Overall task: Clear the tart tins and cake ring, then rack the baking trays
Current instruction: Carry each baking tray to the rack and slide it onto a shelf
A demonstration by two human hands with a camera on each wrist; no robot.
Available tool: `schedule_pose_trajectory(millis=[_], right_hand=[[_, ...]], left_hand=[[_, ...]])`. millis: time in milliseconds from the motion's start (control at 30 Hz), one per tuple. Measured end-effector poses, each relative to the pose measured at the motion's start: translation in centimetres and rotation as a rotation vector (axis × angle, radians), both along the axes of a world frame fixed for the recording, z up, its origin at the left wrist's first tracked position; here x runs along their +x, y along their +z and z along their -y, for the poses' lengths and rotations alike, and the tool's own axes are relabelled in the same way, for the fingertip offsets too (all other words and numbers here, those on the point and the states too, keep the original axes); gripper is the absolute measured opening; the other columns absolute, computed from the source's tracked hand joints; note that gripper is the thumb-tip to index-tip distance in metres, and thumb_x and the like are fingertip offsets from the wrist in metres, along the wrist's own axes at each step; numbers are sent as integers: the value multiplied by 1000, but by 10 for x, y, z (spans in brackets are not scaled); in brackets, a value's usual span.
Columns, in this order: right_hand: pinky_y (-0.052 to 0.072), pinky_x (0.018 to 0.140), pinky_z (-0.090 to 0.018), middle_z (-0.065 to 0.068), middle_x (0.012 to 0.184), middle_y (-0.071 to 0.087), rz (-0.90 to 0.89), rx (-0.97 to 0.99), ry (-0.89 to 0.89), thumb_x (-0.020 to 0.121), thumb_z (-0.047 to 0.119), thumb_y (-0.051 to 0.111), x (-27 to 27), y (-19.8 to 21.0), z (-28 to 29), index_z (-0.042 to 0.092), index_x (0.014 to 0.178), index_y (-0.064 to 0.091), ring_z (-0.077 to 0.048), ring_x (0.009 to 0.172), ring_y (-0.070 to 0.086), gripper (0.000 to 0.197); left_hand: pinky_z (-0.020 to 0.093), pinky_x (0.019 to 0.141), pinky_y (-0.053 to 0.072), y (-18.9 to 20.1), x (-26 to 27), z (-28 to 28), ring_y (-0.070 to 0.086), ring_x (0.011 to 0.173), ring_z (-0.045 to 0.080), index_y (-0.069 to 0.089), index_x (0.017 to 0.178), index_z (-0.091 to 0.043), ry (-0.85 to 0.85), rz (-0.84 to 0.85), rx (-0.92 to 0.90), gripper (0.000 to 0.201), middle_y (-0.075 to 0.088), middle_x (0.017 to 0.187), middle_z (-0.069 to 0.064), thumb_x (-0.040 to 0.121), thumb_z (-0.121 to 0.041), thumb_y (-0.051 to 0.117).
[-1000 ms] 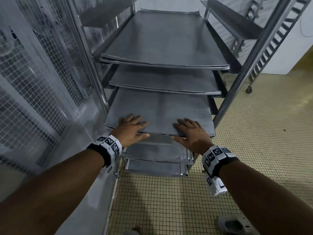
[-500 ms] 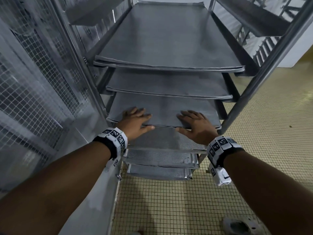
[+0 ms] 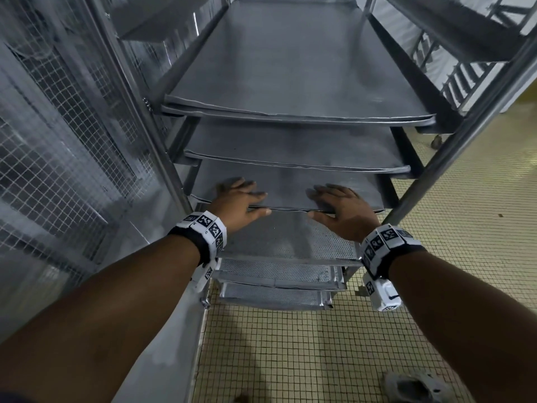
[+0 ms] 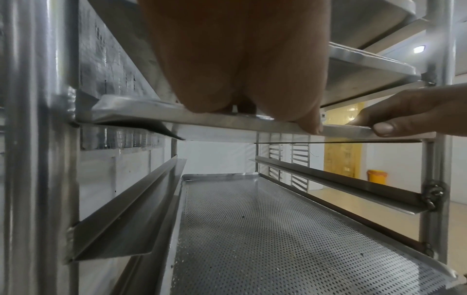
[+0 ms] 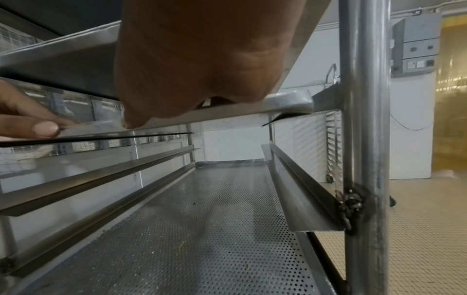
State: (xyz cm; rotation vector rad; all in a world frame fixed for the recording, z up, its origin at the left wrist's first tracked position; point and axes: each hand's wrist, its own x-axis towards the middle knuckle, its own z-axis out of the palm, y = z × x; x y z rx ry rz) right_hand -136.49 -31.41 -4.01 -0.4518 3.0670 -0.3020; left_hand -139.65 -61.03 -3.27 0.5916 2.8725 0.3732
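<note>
A flat grey baking tray (image 3: 290,184) lies on the third visible runner level of the steel rack (image 3: 465,126). My left hand (image 3: 241,199) lies flat on its front left, fingers straight, thumb against the front edge. My right hand (image 3: 337,205) lies the same way on the front right. The left wrist view shows the left hand (image 4: 240,59) over the tray's edge (image 4: 177,117). In the right wrist view, the thumb of the right hand (image 5: 202,59) presses on that edge (image 5: 252,113). Two more flat trays (image 3: 290,68) sit on the levels above. No tart tins or cake ring are in view.
A perforated tray (image 3: 290,239) sits one level below, with two more under it. A wire-mesh wall (image 3: 58,141) stands close on the left. Tiled floor (image 3: 436,257) spreads to the right, with a second rack (image 3: 465,71) behind. My shoe (image 3: 412,385) is at the bottom.
The tray has slid deeper into the rack with both hands on it. More of the perforated tray below now shows in front of it.
</note>
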Motion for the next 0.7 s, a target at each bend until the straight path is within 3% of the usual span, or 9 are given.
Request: schedule_pose_trajectory(millis=[200,367,467,533,600,700], right_hand=[[15,121,-41,19,160,31,15,-53,-78,99,62,41,-7,-3,7,45,151,36,-10,151,20,55],[20,120,-48,18,156,40,-43,-101,-164,100,58,42,0,-10,17,48,144,46,-13,148,27,45],[12,121,-53,18,156,39,-30,-74,-251,102,56,39,9,-4,31,50,141,47,-15,149,25,41],[3,122,-56,17,160,32,3,-36,-278,103,55,35,16,-1,38,50,144,43,-17,152,18,42],[-5,122,-55,14,166,15,38,18,-255,103,57,31,25,-2,39,47,153,28,-21,155,3,50],[-3,124,-52,9,167,-11,57,68,-246,102,60,28,45,-1,28,43,158,3,-25,153,-16,64]], left_hand=[[45,123,-2,6,-9,-6,3,157,22,44,152,-33,20,26,46,61,20,168,-4,98,-61,47],[61,122,1,-2,-10,-11,7,156,22,40,153,-37,41,-28,-41,62,19,168,-8,99,-67,36],[67,120,1,-5,3,-16,7,157,24,29,156,-39,74,-85,-129,61,14,169,-10,101,-65,25],[68,118,-2,-7,13,-17,-3,157,28,12,161,-35,95,-101,-200,67,0,171,-8,101,-64,22],[67,119,-3,-7,23,-12,-17,155,31,-6,161,-32,73,-93,-272,79,-17,169,-6,99,-69,25],[59,123,0,-4,31,7,-21,154,29,-12,160,-31,5,-35,-308,90,-21,168,-5,95,-73,33]])
